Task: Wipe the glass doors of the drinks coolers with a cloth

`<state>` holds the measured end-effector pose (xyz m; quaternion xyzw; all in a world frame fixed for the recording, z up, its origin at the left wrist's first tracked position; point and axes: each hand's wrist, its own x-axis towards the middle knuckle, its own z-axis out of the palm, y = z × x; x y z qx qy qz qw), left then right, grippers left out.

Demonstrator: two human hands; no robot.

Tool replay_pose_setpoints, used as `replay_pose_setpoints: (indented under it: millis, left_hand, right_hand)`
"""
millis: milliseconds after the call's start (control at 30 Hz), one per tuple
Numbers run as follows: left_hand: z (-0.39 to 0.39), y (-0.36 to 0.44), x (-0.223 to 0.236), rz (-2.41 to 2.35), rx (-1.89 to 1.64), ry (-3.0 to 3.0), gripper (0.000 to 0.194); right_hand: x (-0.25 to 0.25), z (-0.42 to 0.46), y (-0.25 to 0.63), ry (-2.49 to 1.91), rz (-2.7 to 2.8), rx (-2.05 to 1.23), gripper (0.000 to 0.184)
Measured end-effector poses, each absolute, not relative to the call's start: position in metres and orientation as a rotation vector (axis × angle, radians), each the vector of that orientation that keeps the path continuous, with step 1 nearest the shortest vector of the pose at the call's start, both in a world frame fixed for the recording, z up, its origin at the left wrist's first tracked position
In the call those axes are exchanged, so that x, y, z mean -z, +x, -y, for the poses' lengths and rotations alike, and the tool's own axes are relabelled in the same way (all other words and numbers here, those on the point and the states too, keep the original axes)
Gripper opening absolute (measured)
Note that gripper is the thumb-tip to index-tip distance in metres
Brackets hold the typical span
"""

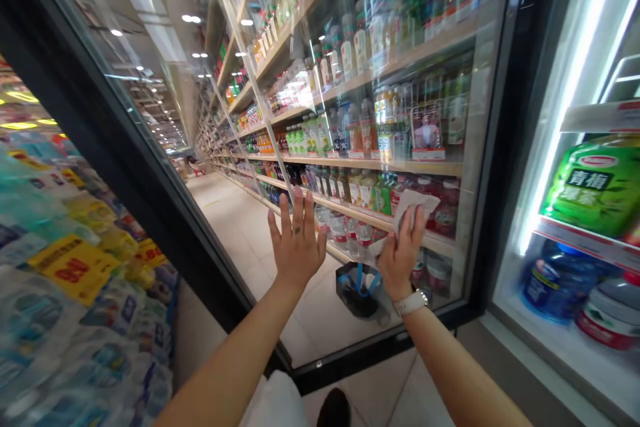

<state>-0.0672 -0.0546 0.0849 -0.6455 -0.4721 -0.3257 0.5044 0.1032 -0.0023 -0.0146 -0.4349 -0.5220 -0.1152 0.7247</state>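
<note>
A black-framed glass cooler door point(150, 147) fills the middle of the view, with bottled drinks on wooden shelves point(360, 163) showing through or mirrored in its pane. My left hand point(297, 243) is raised flat toward the glass, fingers spread, holding nothing. My right hand point(403, 250), with a white wristwatch point(411, 302) on its wrist, is closed on a crumpled white cloth point(413, 207) pressed to the pane. Whether my left palm touches the glass is hard to tell.
Shrink-wrapped water bottles point(95, 340) with yellow tags are stacked at the left. A lit cooler point(565, 213) at the right holds a green package and a blue water jug. A tiled floor point(370, 380) lies below, with a black shoe point(333, 408) at the bottom edge.
</note>
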Motion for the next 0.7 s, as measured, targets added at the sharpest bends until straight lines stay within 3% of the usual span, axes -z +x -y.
replay_pose_setpoints:
  millis: [267, 567, 700]
  left_hand:
    - [0.054, -0.069, -0.086, 1.138, 0.814, -1.596, 0.074]
    - [0.053, -0.067, -0.085, 1.148, 0.818, -1.587, 0.073]
    - [0.053, -0.068, -0.085, 1.141, 0.815, -1.581, 0.074]
  right_hand:
    - [0.033, 0.023, 0.065, -0.624, 1.795, 0.477, 0.072]
    - [0.021, -0.004, 0.115, -0.935, 1.236, 0.309, 0.064]
    - [0.022, 0.007, 0.095, -0.921, 1.313, 0.277, 0.066]
